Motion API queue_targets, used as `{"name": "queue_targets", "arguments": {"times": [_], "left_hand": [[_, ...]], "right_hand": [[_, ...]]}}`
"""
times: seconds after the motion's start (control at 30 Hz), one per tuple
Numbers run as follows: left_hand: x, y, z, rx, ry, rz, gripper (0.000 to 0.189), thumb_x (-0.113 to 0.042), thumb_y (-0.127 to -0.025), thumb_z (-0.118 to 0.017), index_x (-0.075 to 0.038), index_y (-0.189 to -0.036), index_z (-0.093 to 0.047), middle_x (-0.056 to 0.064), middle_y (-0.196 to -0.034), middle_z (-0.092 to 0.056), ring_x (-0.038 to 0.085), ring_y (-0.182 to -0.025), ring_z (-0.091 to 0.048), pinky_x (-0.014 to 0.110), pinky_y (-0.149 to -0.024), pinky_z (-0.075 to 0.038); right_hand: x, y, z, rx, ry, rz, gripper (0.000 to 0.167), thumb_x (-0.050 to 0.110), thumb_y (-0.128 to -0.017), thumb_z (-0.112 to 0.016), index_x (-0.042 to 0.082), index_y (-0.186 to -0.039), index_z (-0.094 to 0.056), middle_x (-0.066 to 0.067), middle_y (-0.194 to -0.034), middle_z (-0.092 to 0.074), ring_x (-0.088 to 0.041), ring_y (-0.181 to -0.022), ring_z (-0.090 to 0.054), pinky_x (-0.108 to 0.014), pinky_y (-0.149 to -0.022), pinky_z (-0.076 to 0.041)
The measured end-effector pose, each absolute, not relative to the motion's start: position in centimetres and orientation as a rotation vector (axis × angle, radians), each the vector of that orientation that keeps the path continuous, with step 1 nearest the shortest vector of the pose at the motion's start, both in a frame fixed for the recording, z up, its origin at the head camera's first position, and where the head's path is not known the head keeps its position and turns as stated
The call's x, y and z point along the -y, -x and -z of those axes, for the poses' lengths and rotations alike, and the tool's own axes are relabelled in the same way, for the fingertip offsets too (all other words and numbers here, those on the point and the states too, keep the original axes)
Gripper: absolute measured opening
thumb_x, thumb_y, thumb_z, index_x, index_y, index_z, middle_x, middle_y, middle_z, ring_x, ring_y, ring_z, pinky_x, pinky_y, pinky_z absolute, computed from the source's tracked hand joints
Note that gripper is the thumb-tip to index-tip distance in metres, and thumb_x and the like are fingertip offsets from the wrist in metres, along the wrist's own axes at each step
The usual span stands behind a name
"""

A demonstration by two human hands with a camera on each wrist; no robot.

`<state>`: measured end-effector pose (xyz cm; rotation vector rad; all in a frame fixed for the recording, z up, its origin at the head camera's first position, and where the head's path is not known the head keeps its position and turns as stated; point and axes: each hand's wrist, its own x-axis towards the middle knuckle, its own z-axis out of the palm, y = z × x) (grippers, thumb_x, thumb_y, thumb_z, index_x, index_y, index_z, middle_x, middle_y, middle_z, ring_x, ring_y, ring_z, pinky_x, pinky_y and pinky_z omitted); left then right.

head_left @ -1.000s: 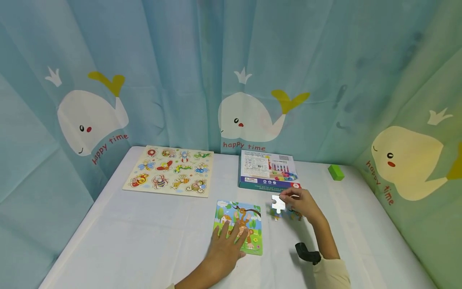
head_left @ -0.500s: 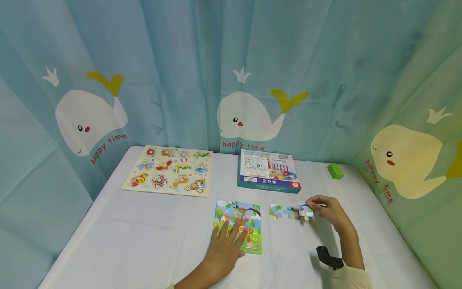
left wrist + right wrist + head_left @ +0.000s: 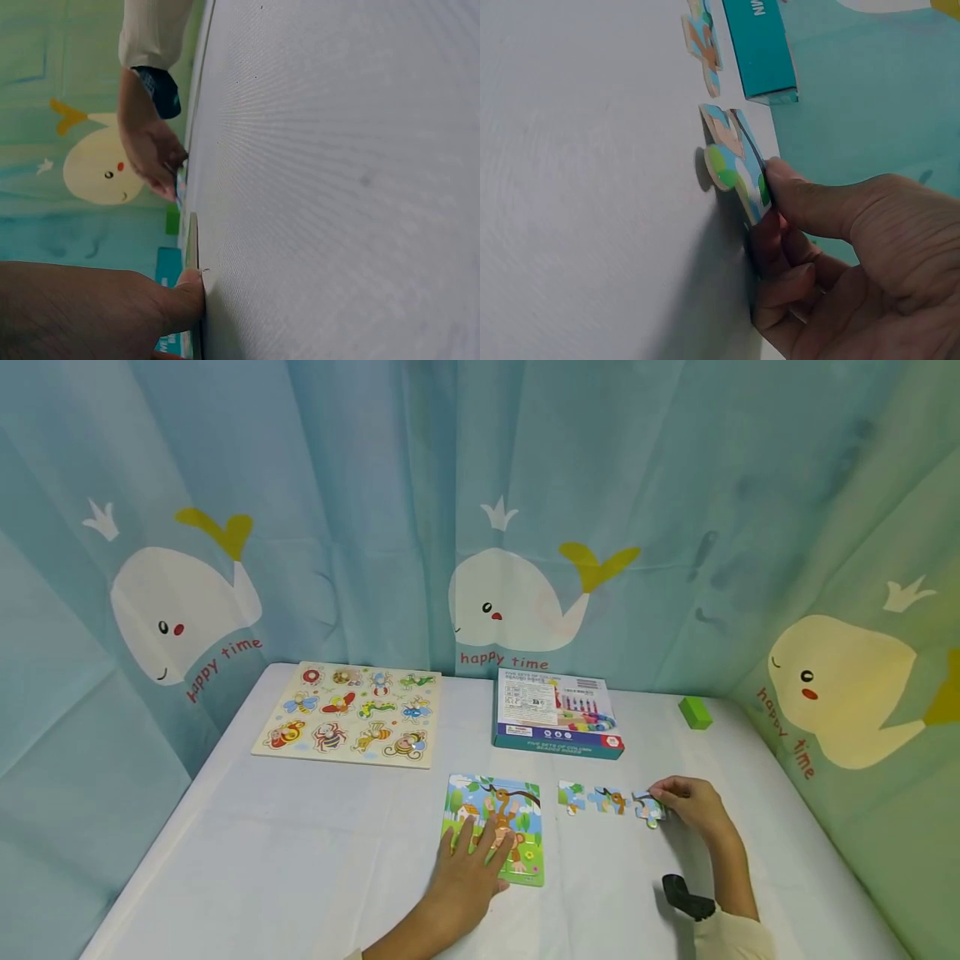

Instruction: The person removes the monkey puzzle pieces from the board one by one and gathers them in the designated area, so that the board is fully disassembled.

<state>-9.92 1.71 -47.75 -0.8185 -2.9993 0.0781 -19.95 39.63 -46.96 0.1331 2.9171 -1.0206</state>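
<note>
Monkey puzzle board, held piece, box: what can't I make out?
Head: lower left of the monkey puzzle board, under the left hand.
Head: upper right of the held piece, behind the right hand.
Head: fine print on the box, too small.
Right wrist: box, cut off by top edge.

Curtained-off play nook, pale-blue whale-printed fabric curtains (image 3: 367, 552) beyond the grip of the right hand (image 3: 696, 807), white cloth-covered table (image 3: 315, 852) beneath it, cream rectangular insect-picture board (image 3: 354, 720) far to its left, teal-edged cardboard bead-toy box (image 3: 555, 714) nearer that side.
</note>
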Motion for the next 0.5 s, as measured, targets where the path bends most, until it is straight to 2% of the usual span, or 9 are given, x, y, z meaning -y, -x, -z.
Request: {"name": "queue_targets", "arguments": {"times": [0.23,0.5], "left_hand": [[-1.7,9.92,48.03,2.978,0.818,-0.058,0.064,-0.054,-0.093,-0.051,-0.029,-0.15,-0.038,0.004,-0.155,-0.036,0.032,-0.139,-0.04,0.052,-0.105,-0.042],[-1.62,9.93,48.09,2.935,0.808,-0.054,0.063,-0.054,-0.092,-0.053,-0.029,-0.148,-0.042,0.005,-0.154,-0.037,0.031,-0.136,-0.042,0.051,-0.103,-0.043]], "right_hand": [[-38.97,20.13,47.07,-2.992,-0.161,0.935,0.019,0.016,-0.093,-0.066,-0.003,-0.094,-0.07,-0.006,-0.081,-0.066,-0.014,-0.074,-0.048,-0.028,-0.064,-0.037],[-38.85,20.26,47.26,-2.996,-0.189,0.925,0.017,0.014,-0.092,-0.066,-0.002,-0.094,-0.07,-0.009,-0.084,-0.068,-0.016,-0.076,-0.05,-0.03,-0.066,-0.039]]}}
